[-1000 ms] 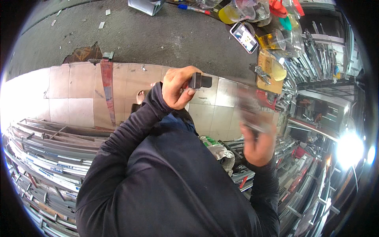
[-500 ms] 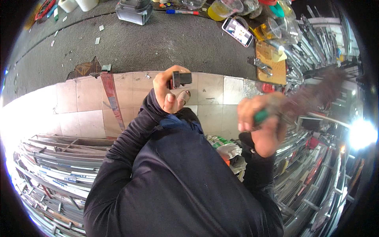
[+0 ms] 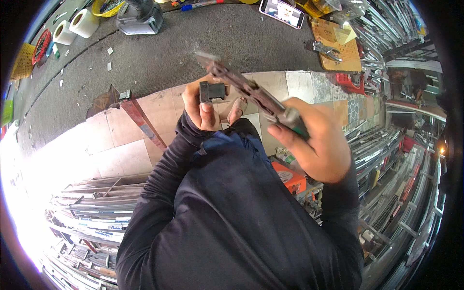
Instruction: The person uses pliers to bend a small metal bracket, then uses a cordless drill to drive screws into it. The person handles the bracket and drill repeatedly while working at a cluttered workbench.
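My left hand (image 3: pixel 194 104) is closed around a small black block-shaped part (image 3: pixel 213 91), held up in front of my body near the bench edge. My right hand (image 3: pixel 320 140) grips a long rusty-brown metal tool by its green handle (image 3: pixel 299 128). The tool's shaft (image 3: pixel 256 92) slants up and left, and its blurred tip (image 3: pixel 209 59) lies just beyond the black part in the picture. Whether the tool touches the part I cannot tell.
A dark carpeted bench (image 3: pixel 164 58) runs across the front. On it are a phone (image 3: pixel 282 13), a board (image 3: pixel 331 53) with pliers (image 3: pixel 327 50), a grey-black tool base (image 3: pixel 140 21) and white rolls (image 3: pixel 83 22). Metal profiles (image 3: pixel 92 208) are stacked behind at both sides. An orange box (image 3: pixel 288 177) stands nearby.
My right hand has swung the tool from the far right to point up-left, beside the black part. My left hand still holds the part. The view has shifted.
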Action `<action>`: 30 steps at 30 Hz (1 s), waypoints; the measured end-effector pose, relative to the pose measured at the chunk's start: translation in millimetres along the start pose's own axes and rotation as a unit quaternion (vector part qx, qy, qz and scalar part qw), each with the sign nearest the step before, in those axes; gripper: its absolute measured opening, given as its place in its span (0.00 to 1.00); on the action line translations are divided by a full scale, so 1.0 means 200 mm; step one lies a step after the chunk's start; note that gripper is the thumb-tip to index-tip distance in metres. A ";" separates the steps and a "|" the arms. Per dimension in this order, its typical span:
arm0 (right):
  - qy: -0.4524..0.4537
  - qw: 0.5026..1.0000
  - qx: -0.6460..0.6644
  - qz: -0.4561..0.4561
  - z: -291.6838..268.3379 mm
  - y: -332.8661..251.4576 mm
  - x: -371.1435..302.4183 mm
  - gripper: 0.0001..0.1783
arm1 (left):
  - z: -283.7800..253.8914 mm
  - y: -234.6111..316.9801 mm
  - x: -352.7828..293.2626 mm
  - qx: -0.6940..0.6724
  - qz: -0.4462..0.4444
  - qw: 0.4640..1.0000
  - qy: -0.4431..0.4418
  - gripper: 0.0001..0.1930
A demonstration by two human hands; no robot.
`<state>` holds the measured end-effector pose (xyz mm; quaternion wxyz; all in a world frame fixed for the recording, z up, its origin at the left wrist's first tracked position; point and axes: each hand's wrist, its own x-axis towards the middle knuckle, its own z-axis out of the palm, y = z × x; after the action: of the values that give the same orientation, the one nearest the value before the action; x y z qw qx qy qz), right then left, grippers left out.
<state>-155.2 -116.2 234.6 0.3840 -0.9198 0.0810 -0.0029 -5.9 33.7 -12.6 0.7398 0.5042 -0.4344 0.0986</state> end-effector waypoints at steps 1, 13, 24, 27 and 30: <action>0.012 0.998 -0.044 -0.037 -0.07 -0.04 -0.01 0.14 | 0.03 0.00 0.03 -0.056 -0.023 0.998 0.009 0.27; 0.021 0.995 -0.096 0.006 0.19 -0.03 -0.05 0.18 | -0.14 -0.04 -0.10 -0.017 -0.086 0.996 0.025 0.30; 0.164 0.983 -0.029 0.078 0.07 -0.08 0.08 0.23 | -0.18 -0.14 -0.03 -0.013 -0.020 1.000 0.014 0.20; 0.038 0.988 -0.098 0.114 0.02 -0.16 0.07 0.20 | -0.17 -0.13 -0.03 -0.017 -0.016 1.000 0.014 0.20; 0.056 0.995 -0.076 0.045 0.05 -0.26 0.07 0.20 | -0.16 -0.12 -0.04 -0.008 -0.019 1.000 0.007 0.20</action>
<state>-134.0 -75.1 262.8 0.3078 -0.9400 0.1436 -0.0308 21.0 50.3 -38.0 0.7486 0.5059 -0.4200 0.0849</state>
